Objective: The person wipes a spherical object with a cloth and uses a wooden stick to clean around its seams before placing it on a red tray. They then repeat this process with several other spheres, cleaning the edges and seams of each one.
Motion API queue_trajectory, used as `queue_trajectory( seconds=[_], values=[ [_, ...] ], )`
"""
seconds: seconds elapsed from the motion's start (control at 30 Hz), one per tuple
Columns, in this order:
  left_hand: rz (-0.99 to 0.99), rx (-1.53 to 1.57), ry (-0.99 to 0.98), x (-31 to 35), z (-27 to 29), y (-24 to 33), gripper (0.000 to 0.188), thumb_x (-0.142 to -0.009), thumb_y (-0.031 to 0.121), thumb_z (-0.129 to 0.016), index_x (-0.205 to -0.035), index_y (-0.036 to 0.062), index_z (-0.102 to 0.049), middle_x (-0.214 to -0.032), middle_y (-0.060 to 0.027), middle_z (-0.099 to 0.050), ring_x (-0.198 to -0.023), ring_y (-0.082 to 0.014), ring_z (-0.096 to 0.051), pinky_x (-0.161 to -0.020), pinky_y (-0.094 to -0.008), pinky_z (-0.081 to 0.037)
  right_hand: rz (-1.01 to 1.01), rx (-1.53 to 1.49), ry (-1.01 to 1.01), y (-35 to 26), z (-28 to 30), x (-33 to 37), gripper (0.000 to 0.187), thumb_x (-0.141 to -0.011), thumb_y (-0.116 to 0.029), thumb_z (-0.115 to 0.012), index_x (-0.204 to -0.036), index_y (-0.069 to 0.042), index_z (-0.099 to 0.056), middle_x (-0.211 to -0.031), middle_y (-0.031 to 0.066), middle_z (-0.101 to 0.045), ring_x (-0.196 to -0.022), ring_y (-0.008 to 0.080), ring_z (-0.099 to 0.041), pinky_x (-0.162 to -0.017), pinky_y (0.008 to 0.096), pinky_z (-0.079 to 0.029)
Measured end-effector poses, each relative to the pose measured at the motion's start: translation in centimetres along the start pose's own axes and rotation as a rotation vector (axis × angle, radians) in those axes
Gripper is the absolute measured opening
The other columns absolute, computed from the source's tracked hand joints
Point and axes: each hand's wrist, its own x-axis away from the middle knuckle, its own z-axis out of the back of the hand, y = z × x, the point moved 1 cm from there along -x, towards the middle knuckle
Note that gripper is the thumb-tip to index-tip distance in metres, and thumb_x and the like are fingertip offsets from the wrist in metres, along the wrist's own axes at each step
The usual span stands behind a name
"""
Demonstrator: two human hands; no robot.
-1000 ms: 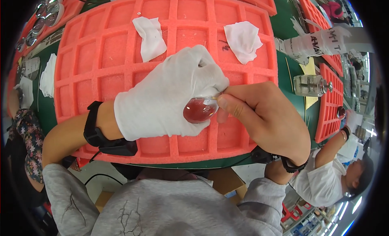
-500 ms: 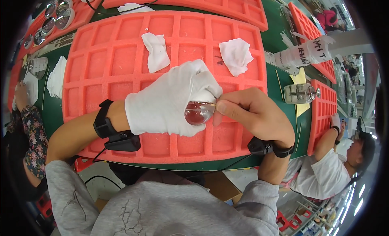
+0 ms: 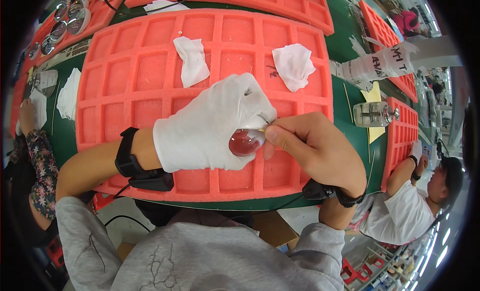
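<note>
My left hand [image 3: 207,126], in a white glove, is closed around a round, glossy, lens-like piece [image 3: 244,142] that shows red on its face. The piece is held above the red foam tray [image 3: 140,183]. My bare right hand [image 3: 310,146] meets it from the right, thumb and forefinger pinching a thin pale stick [image 3: 262,130]. Only a short bit of the stick shows, at the piece's upper right rim. The fingers of my gloved hand partly hide the far side of the piece.
Two white cloths [image 3: 192,62] [image 3: 294,67] lie on the tray. A glass bottle with a metal top [image 3: 372,114] stands at right on yellow paper, near thin sticks [image 3: 348,102]. Mirrored round pieces [image 3: 78,22] sit far left. Co-workers are on both sides.
The round piece has turned slightly, and its face now shows more even red. Both hands stay together in nearly the same place; the stick is still at the rim.
</note>
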Motion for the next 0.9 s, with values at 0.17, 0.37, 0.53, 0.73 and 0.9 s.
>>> queue_trajectory(
  seconds=[0.17,0.37,0.53,0.73,0.9],
  values=[
    [0.002,-0.083,0.022,0.1,-0.1,-0.1,0.039,-0.065,0.007,-0.077,-0.101,0.0090,-0.061,-0.104,-0.0038,-0.060,-0.101,-0.0285,-0.052,-0.082,-0.0401,-0.049,0.045,0.019,0.025,-0.3,-0.1,-0.4,0.033,-0.105,-0.021,-0.059,-0.086,0.004,-0.070,-0.066,0.0060,-0.060,-0.060,0.0139,-0.048,-0.059,0.0305,-0.039],
    [-0.043,-0.074,0.021,-0.2,0.1,-0.2,0.038,-0.065,0.009,-0.078,-0.100,0.0096,-0.063,-0.107,-0.0052,-0.060,-0.100,-0.0282,-0.054,-0.082,-0.0400,-0.049,0.104,0.069,-0.001,-0.5,0.4,-1.1,0.032,-0.104,-0.021,-0.059,-0.087,0.004,-0.071,-0.064,0.0057,-0.059,-0.057,0.0123,-0.047,-0.055,0.0292,-0.038],
    [-0.060,-0.094,0.042,0.0,0.0,-0.5,0.036,-0.064,0.011,-0.082,-0.098,0.0098,-0.069,-0.105,-0.0056,-0.061,-0.101,-0.0275,-0.056,-0.085,-0.0384,-0.048,0.210,0.041,0.164,0.4,1.3,0.1,0.020,-0.097,-0.017,-0.067,-0.089,0.001,-0.073,-0.065,0.0045,-0.058,-0.056,0.0110,-0.048,-0.054,0.0272,-0.037],
    [-0.022,-0.122,0.139,0.3,0.0,-0.1,0.036,-0.068,0.014,-0.079,-0.097,0.0044,-0.060,-0.102,-0.0124,-0.057,-0.097,-0.0336,-0.058,-0.078,-0.0439,-0.051,0.506,0.317,0.498,0.1,-1.4,-0.6,0.012,-0.082,-0.004,-0.079,-0.093,-0.002,-0.074,-0.072,0.0044,-0.060,-0.059,0.0131,-0.051,-0.054,0.0273,-0.038],
    [-0.039,-0.302,0.054,-0.1,0.0,0.1,0.030,-0.070,0.015,-0.075,-0.090,0.0031,-0.056,-0.096,-0.0159,-0.056,-0.092,-0.0350,-0.058,-0.076,-0.0452,-0.050,0.580,0.471,0.560,0.0,-1.8,0.0,0.025,-0.074,0.004,-0.081,-0.097,-0.003,-0.074,-0.078,0.0068,-0.063,-0.061,0.0175,-0.057,-0.055,0.0286,-0.043]
  ],
)
